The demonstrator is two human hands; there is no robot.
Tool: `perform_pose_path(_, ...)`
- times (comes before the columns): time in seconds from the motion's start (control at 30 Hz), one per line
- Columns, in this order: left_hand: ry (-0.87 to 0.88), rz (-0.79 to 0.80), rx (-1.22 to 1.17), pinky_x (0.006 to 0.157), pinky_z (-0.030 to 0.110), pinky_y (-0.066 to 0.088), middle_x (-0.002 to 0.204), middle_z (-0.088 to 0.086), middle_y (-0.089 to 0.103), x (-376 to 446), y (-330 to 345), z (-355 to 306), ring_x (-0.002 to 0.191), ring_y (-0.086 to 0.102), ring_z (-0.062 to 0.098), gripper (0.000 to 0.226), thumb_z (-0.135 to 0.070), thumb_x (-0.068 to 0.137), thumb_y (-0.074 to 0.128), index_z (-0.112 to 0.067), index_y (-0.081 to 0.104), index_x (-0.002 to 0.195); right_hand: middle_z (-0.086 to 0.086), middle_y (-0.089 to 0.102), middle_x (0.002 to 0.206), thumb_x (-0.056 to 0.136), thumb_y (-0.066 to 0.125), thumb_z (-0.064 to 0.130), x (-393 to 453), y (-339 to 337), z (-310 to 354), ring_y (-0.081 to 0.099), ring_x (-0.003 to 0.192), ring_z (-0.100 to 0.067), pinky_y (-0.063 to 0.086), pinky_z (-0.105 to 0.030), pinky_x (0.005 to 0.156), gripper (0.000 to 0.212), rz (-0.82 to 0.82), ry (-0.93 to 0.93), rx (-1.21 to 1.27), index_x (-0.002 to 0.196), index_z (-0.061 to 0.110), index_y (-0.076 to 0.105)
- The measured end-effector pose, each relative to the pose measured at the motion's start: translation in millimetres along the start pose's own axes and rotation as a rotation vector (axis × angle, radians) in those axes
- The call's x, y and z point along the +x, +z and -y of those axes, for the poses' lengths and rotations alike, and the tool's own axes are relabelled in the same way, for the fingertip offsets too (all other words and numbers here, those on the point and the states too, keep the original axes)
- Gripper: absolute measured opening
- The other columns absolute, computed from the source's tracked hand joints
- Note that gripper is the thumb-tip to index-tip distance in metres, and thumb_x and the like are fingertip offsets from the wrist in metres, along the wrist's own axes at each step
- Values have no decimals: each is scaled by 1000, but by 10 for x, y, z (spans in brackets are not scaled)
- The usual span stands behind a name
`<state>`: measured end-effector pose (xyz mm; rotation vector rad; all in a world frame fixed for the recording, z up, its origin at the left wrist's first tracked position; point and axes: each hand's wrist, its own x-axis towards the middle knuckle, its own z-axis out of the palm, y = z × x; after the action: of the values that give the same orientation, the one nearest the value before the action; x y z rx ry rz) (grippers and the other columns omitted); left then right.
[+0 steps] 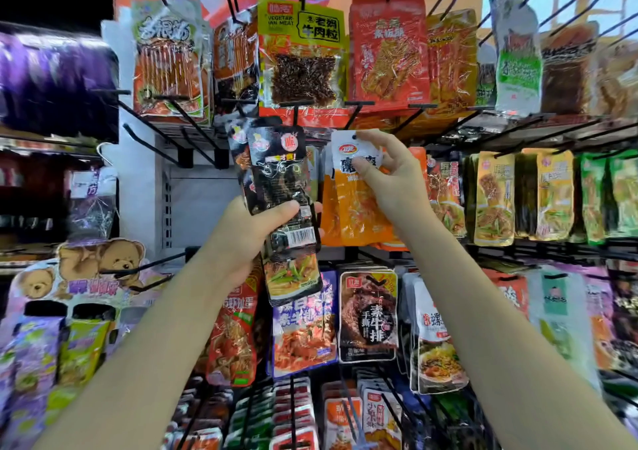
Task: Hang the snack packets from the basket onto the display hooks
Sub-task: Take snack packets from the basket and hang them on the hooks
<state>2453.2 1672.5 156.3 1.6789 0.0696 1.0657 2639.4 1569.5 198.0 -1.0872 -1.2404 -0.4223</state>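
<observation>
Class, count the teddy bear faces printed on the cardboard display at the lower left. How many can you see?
3. One bear sits lowest, at the far left; a second is above and right of it; the third is furthest right, behind a black hook. Others may be hidden.

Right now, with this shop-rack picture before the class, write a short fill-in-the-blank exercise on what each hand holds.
1. The left hand grips a bunch of ____ snack packets.
2. The right hand pinches the top of a white and ____ packet.
3. That packet's hang hole sits just below a black display ____.
4. Printed on the purple carton at lower left are teddy ____.

Missing words: black; orange; hook; bears
</observation>
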Motion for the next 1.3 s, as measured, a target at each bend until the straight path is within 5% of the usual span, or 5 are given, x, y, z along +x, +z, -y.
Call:
perform_pose_path(0.57, 53, -147, 17, 56, 12, 52, 83, -10, 78, -53, 34, 5, 73, 73, 2, 22, -12, 85, 78, -13, 69, 106, 5, 57, 143, 98, 65, 17, 40, 51, 86, 44, 138, -12, 32, -16, 104, 40, 17, -10, -212, 137, 21, 59)
perform_pose_path(0.87, 99, -122, 26, 79, 31, 57, 95, -5, 79, -58, 46, 6, 91, 75, 14, 22, -17, 82, 80, -22, 71, 101, 0, 53, 88, 102, 58, 26, -208, 19, 238, 48, 80, 5, 38, -6, 74, 27, -182, -136, -361, 91, 6, 74)
perform_pose_path(1.03, 52, -44, 12, 66, 31, 60, 83, 0, 79, -19, 233, 22, 76, 76, 20, 8, -16, 88, 75, -16, 69, 94, 14, 61, 60, 98, 65, 32, -393, 58, 404, 53, 55, 3, 41, -15, 55, 20, 226, 108, -67, 83, 19, 67)
perform_pose_path(1.17, 11, -102, -34, 48, 22, 53, 52, -5, 66, 12, 279, -24, 49, 64, 13, 26, -3, 97, 51, -9, 58, 73, 17, 46, 55, 101, 60, 29, -391, -203, 330, 38, 53, 2, 29, -15, 55, 33, 36, 90, -104, 71, 20, 49)
perform_pose_path(1.3, 108, -116, -26, 88, 52, 59, 84, 3, 78, 143, 362, 5, 78, 73, 24, 14, -6, 94, 63, -13, 72, 86, -12, 36, 68, 94, 66, 14, -410, -359, 284, 34, 60, -9, 28, -25, 59, 32, -14, 13, -95, 81, -4, 43)
